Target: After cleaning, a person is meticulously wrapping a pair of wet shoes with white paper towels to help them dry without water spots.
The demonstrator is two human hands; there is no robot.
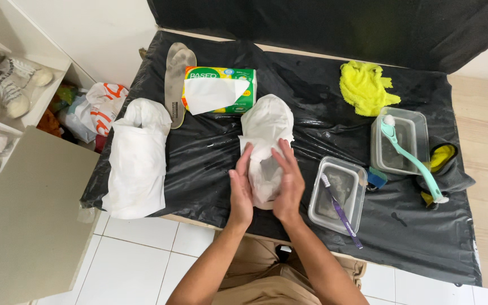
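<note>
Tissue-wrapped bundle (266, 144) lies at the centre of the frame on the black plastic sheet (210, 169), long axis running away from me, its near end between my two hands; from its shape I judge it a shoe under white paper, though the wrapping hides what is inside. My left hand (242, 189) presses flat against the bundle's left flank, fingers straight and together, not curled; my right hand (288, 183) lies over the right flank and top, fingers spread and laid on the paper; neither is clenched, both cup and press, which I read as moulding the paper to the form beneath.

Just above and left of the bundle sits a green and yellow tissue pack (219, 90), a loose sheet hanging from its opening, within reach; beside it, two insoles (177, 79) lie flat. At centre left a second wrapped bundle (138, 158) rests near the sheet's edge, apart from the first.

Right of my hands, a clear tub (337, 195) holds a purple toothbrush (340, 212); further right, another tub (399, 141) carries a mint long-handled brush (410, 158); a yellow cloth (364, 86) lies at upper right.
</note>
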